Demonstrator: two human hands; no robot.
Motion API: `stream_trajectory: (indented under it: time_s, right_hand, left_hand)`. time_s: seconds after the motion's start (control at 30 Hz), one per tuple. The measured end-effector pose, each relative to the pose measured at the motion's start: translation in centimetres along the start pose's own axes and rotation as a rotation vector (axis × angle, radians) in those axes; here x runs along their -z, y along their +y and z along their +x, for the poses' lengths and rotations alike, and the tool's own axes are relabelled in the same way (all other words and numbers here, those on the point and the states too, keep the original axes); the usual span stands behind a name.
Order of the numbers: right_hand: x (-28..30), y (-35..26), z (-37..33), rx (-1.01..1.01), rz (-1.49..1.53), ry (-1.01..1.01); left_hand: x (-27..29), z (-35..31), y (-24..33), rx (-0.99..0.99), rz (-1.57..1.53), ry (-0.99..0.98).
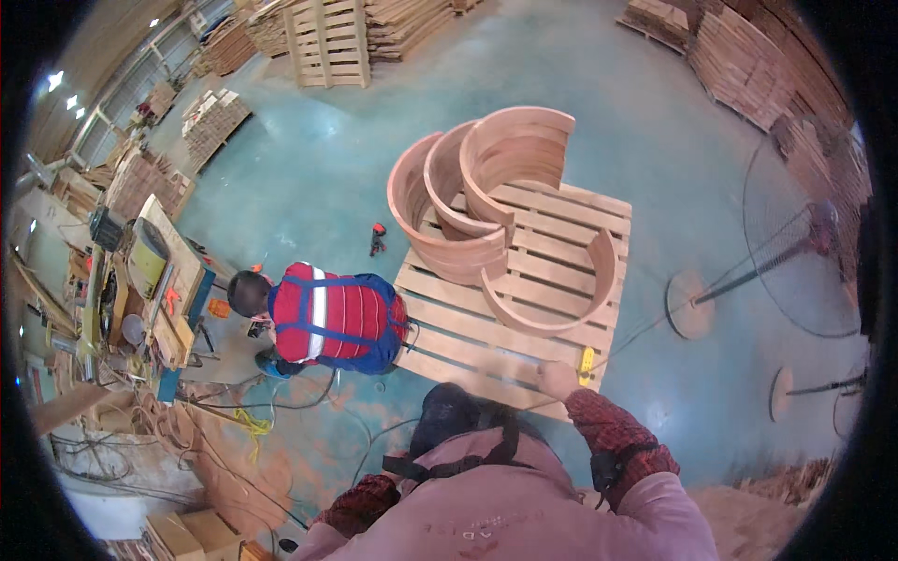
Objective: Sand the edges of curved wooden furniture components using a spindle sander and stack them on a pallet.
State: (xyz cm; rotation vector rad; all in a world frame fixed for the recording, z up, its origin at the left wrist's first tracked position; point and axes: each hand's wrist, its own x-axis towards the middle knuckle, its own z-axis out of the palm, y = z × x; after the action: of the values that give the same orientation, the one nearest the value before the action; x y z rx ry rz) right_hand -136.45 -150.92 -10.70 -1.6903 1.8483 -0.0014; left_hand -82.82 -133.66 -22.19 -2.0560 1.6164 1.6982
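Note:
My right hand (558, 381) is over the near edge of a slatted wooden pallet (468, 351). Its fingers look closed, but what they hold, if anything, is too small to make out. Just beside it, on the pallet, lies a narrow yellow object (586, 366) with dark spots, perhaps a socket strip, close to a thin cord. Several curved wooden pieces (514, 150) stand on the pallet's far part, some nested together. A lower curved piece (552, 325) rests apart at the right. Only my left sleeve (360, 503) shows clearly, low by my body; the fingers on that side are hidden.
A person in a red and blue vest (337, 316) crouches left of the pallet. A red and black tool (377, 239) lies on the floor. Pedestal fans (690, 305) stand at right. A cluttered workbench (178, 290) and cables are at left; stacked timber (748, 70) lies farther off.

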Motion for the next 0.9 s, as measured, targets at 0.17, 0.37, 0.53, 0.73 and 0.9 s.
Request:
stream_trajectory:
  time_s: [0.17, 0.37, 0.53, 0.73, 0.9]
  right_hand:
    - [5.1, -5.2, 9.1, 0.162, 0.082, 0.070]
    - [10.8, -11.4, 20.5, 0.217, 0.083, 0.173]
    - [13.5, -11.4, 35.5, 0.216, 0.038, 0.336]
    - [14.2, -11.9, 53.2, 0.120, -0.103, 0.479]
    - [15.2, -14.0, 60.7, -0.110, 0.037, 0.165]
  left_hand:
    - [1.1, 2.4, 3.1, 0.058, -0.007, -0.023]
    - [4.3, 7.4, 5.5, 0.166, -0.124, -0.078]
    - [8.8, 13.1, 8.2, 0.303, -0.269, -0.155]
    - [12.2, 18.6, 8.9, 0.438, -0.455, -0.111]
    - [11.6, 20.0, 5.8, 0.317, -0.224, 0.147]
